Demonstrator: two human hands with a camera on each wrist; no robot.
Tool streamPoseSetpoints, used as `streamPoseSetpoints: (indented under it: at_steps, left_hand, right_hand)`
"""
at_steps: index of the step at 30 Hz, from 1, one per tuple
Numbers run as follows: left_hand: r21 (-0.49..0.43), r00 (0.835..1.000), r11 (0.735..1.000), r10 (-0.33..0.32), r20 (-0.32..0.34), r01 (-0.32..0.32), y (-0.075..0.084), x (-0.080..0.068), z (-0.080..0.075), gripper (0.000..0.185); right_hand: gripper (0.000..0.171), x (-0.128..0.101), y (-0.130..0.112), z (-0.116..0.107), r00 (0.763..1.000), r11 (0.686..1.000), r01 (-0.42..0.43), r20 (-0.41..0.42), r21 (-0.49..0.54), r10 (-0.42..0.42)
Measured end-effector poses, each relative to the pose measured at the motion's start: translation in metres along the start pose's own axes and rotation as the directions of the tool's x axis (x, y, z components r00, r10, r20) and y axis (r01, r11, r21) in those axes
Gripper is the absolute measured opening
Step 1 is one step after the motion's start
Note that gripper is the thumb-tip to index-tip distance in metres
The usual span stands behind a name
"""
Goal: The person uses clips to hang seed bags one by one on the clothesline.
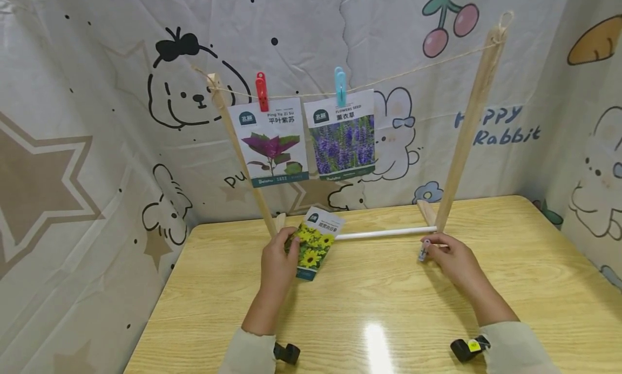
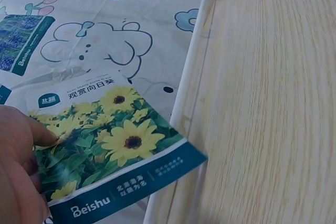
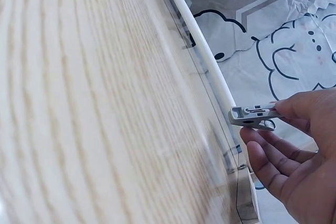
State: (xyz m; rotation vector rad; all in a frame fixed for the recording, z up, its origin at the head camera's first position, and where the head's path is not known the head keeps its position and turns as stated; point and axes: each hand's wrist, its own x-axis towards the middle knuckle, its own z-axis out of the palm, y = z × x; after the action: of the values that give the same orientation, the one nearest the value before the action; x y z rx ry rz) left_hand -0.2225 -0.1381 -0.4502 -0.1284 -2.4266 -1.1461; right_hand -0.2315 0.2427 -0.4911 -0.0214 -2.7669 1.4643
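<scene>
My left hand (image 1: 278, 258) holds a sunflower seed packet (image 1: 315, 242) by its left edge, tilted up just above the wooden table (image 1: 369, 298); the left wrist view shows the fingers (image 2: 39, 136) on the sunflower seed packet (image 2: 113, 145). My right hand (image 1: 449, 255) pinches a white clothes peg (image 1: 424, 251) near the foot of the right wooden post (image 1: 468, 131); the white clothes peg (image 3: 254, 117) sits between thumb and fingertips (image 3: 283, 109). Above, a twine line (image 1: 418, 66) carries two packets, one under a red peg (image 1: 262, 91), one under a blue peg (image 1: 340, 86).
A white rod (image 1: 384, 233) joins the two posts' feet along the table's back. The left post (image 1: 240, 153) leans beside my left hand. Cartoon-printed cloth (image 1: 87, 147) walls the table on three sides. The twine's right half hangs bare.
</scene>
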Motion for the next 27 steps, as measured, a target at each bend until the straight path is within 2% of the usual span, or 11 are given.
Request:
streamPoseSetpoints:
  at_steps: [5, 13, 20, 27]
  left_hand:
    - [-0.061, 0.998, 0.997, -0.050, 0.039, 0.052, -0.0008, -0.0011, 0.0021, 0.023]
    - [-0.130, 0.986, 0.979, -0.147, 0.082, 0.157, 0.0005, 0.0000, 0.0060, 0.026]
    - [-0.184, 0.973, 0.959, -0.193, 0.129, 0.214, -0.0003, 0.0000, 0.0077, 0.034]
    - [-0.215, 0.960, 0.941, -0.227, 0.165, 0.260, -0.0013, 0.0008, 0.0081, 0.039]
  right_hand:
    - [0.046, -0.0013, -0.0014, -0.0003, 1.000, 1.000, 0.014, 0.004, 0.020, -0.014]
    - [0.040, 0.0009, -0.0009, 0.0011, 0.997, 0.997, 0.079, -0.013, -0.021, -0.079]
    - [0.040, 0.0005, -0.0012, 0.0009, 0.994, 0.994, 0.108, -0.029, -0.020, -0.109]
    - [0.040, -0.0001, -0.0027, 0.0008, 0.995, 0.996, 0.093, -0.027, -0.016, -0.093]
